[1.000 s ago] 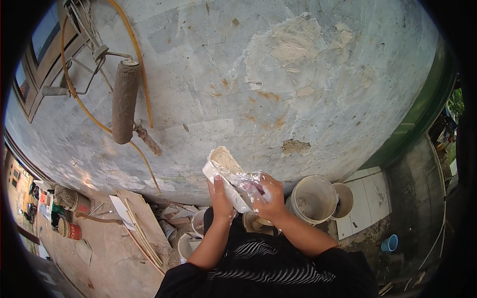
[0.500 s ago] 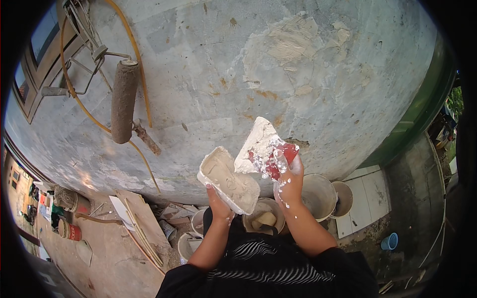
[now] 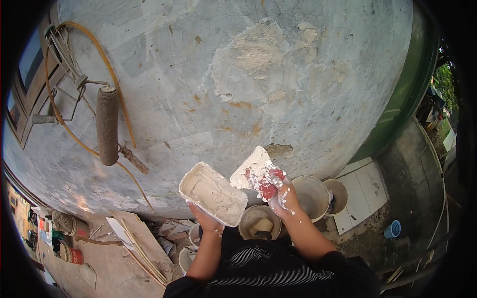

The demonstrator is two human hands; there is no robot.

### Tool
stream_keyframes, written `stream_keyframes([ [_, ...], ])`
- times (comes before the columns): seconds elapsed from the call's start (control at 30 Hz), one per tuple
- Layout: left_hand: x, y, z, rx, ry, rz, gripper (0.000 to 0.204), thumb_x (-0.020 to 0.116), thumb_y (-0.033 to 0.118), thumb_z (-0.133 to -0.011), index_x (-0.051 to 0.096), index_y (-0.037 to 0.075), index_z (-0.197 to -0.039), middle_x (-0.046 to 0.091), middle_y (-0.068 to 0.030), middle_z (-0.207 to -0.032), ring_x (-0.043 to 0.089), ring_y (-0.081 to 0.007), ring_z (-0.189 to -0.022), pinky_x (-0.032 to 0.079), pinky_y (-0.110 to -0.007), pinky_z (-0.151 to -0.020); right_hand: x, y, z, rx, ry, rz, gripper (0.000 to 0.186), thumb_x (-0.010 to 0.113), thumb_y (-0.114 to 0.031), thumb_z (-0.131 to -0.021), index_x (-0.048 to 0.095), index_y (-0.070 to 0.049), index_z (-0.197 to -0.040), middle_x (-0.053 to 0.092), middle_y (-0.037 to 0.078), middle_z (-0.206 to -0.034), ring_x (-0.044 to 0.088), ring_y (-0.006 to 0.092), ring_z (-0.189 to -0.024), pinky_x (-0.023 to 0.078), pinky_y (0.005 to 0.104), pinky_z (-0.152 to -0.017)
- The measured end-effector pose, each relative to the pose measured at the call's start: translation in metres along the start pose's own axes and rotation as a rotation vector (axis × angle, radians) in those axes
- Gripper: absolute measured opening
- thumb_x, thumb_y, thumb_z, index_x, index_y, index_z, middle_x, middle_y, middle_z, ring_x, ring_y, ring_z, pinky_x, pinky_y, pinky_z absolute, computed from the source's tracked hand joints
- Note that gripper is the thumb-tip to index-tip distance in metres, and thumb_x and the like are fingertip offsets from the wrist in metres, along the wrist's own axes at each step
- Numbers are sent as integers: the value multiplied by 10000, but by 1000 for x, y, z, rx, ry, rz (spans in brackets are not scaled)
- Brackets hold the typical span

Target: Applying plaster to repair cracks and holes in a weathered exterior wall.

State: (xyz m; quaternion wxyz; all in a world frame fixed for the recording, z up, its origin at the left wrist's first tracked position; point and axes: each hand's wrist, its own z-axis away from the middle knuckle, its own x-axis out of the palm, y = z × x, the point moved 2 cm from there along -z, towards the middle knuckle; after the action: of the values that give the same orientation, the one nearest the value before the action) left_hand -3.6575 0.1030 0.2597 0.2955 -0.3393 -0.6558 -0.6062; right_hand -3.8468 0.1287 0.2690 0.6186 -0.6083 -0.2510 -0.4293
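Observation:
My left hand [image 3: 206, 218] is closed under and around the near end of an oblong tray [image 3: 239, 208], whose edges are crusted with putty. Pale, creamy putty [image 3: 211, 191] fills its inside. In my right hand [image 3: 284, 199] is a red putty scraper [image 3: 267, 189], its blade thickly coated with white putty and tilted toward the upper left. The scraper is just right of the tray, below a chipped hole [image 3: 278, 150] in the wall. White smears cover my right fingers and wrist.
The weathered grey wall [image 3: 174, 104] bears a fresh putty patch [image 3: 258, 49]. A paint roller [image 3: 108, 126] and a yellow hose [image 3: 121, 107] hang at left. Below stand several buckets [image 3: 304, 191]. Boards [image 3: 141, 243] lie at lower left, and a blue basket [image 3: 392, 229] is at right.
Both hands have come down, with the scraper dropping lower against the wall and its blade turned. The tray has shifted left and down. The whole view has swung slightly right.

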Motion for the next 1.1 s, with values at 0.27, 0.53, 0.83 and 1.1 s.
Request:
stream_keyframes([
  [0.27, -7, -8, -3, -49, -54, 148, 689, 182, 626, -893, 261, 172, -1406, 321, -64, -1415, 381, -312, -1251, 352, -483, -1014, -36, -18, -10, -80, 30, -217, 204, 543, -59, -873, 520, 0, -1067, 598, 117, -997, 612, 224, -879, 521, 320, -714],
  [0.53, -23, -9, -10, -72, 1, 188, 700, 229, 644, -872, 300, 179, -1390, 354, -61, -1397, 407, -334, -1225, 378, -510, -983, -91, -44, -28, -251, 150, -279, 221, 559, -60, -858, 518, -14, -1070, 590, 113, -1018, 599, 216, -883, 507, 319, -724],
  [0.83, 4, -20, -9, -121, 75, 87, 644, 210, 579, -906, 326, 147, -1370, 394, -70, -1361, 423, -309, -1215, 382, -467, -988, -29, -34, 1, -280, -2, 295, 239, 574, -44, -867, 559, 45, -1088, 624, 84, -954, 597, 144, -843, 494, 282, -761],
  [1.1, 22, -36, -10, -166, 138, -68, 599, 198, 513, -946, 322, 103, -1366, 406, -98, -1349, 423, -287, -1202, 346, -398, -1007, 20, -12, 34, -706, -412, 1196, 155, 643, -41, -773, 651, 19, -916, 595, 167, -733, 592, 227, -611, 457, 301, -568],
])
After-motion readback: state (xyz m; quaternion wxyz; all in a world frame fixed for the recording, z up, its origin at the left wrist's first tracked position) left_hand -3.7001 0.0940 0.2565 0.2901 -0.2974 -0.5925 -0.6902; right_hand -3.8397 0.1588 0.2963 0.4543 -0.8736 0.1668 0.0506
